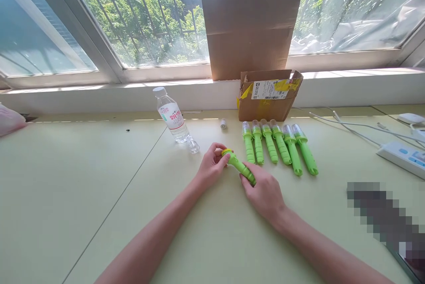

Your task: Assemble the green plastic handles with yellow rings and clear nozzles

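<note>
Over the middle of the table I hold a green ribbed handle [239,166] with a yellow ring at its far end. My left hand [212,163] pinches the yellow end between thumb and fingers. Lower down, my right hand [264,188] is wrapped around the other end of the handle. Beyond my left hand lies a clear plastic cap-like piece [193,144], close to the foot of a water bottle [173,118]. A small whitish cylinder [223,123] stands farther back. To the right, several similar green handles with clear tops [270,144] lie in a row.
Behind the row stands an open cardboard box [265,102] with a label and yellow tape. White cables and a power strip [403,156] lie at the right. A pixelated dark object [388,222] is at the lower right. A pinkish plastic bag [10,120] sits far left.
</note>
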`<action>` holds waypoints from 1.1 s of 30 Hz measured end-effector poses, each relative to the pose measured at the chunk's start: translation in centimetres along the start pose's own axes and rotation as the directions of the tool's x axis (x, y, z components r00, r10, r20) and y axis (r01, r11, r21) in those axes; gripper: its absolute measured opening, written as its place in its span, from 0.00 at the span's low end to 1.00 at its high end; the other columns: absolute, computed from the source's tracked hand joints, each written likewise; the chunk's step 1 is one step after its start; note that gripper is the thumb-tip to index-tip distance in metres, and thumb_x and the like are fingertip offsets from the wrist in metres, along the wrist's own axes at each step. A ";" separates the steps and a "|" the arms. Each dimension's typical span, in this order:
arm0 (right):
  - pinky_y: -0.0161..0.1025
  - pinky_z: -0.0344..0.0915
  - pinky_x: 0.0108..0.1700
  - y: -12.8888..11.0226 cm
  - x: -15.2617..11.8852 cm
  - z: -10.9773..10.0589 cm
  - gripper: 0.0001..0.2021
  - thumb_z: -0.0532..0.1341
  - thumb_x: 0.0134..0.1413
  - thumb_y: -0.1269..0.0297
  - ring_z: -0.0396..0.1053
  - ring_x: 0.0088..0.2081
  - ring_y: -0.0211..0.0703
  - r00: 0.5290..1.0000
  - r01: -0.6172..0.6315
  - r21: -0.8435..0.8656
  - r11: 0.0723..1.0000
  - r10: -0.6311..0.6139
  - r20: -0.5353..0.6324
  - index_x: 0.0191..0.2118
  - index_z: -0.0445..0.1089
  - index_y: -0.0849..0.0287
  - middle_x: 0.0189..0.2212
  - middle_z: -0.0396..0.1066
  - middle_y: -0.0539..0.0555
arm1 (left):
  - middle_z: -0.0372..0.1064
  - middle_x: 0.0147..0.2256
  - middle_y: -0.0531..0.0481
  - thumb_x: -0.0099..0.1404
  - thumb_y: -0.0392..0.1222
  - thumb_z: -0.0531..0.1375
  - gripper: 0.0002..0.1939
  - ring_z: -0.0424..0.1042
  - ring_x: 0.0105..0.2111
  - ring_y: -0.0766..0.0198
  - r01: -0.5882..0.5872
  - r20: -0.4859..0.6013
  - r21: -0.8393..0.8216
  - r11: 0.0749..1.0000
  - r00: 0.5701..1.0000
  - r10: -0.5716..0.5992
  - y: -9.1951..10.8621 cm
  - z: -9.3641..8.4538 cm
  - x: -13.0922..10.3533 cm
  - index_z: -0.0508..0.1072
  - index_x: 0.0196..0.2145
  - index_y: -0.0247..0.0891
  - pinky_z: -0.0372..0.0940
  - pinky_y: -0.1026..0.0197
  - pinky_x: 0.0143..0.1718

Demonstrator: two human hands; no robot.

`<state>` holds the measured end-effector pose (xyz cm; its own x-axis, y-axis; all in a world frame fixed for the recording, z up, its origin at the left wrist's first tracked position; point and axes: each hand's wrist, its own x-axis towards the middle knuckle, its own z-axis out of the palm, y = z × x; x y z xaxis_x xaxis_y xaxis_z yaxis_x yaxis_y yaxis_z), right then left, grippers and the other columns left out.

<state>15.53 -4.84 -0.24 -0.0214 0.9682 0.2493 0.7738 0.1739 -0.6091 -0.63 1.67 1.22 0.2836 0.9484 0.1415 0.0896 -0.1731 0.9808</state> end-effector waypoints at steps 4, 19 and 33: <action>0.36 0.60 0.37 0.0 0.0 0.0 0.18 0.53 0.54 0.67 0.68 0.37 0.41 1.000 -0.001 -0.028 1.000 0.001 0.003 0.51 0.65 0.54 0.37 0.72 0.52 | 0.73 0.38 0.43 0.59 0.47 0.60 0.15 0.71 0.35 0.63 0.061 0.045 -0.087 0.994 0.997 -0.057 0.2 -0.4 0.2 0.57 0.35 0.39 0.66 0.61 0.33; 0.36 0.61 0.38 -0.1 0.3 -0.6 0.16 0.54 0.53 0.65 0.68 0.37 0.40 0.996 -0.091 0.147 0.985 0.092 -0.003 0.48 0.67 0.53 0.39 0.72 0.50 | 0.72 0.41 0.43 0.58 0.46 0.61 0.15 0.72 0.37 0.63 0.070 0.123 -0.134 0.989 0.991 -0.053 0.4 -0.7 0.3 0.57 0.35 0.40 0.65 0.60 0.35; 0.32 0.56 0.25 0.2 0.8 -1.1 0.16 0.55 0.51 0.58 0.63 0.25 0.35 0.986 -0.165 0.316 0.934 0.144 0.087 0.46 0.70 0.53 0.29 0.72 0.47 | 0.72 0.41 0.43 0.51 0.45 0.66 0.21 0.73 0.34 0.63 0.059 0.061 -0.144 0.988 0.997 -0.051 0.4 -0.2 0.1 0.56 0.32 0.40 0.68 0.57 0.37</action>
<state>16.38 -4.27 0.71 0.0354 0.9951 0.0924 0.5261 0.0601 -0.8483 -0.72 1.78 1.64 0.3362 0.9382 0.0828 -0.0319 -0.0766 0.9966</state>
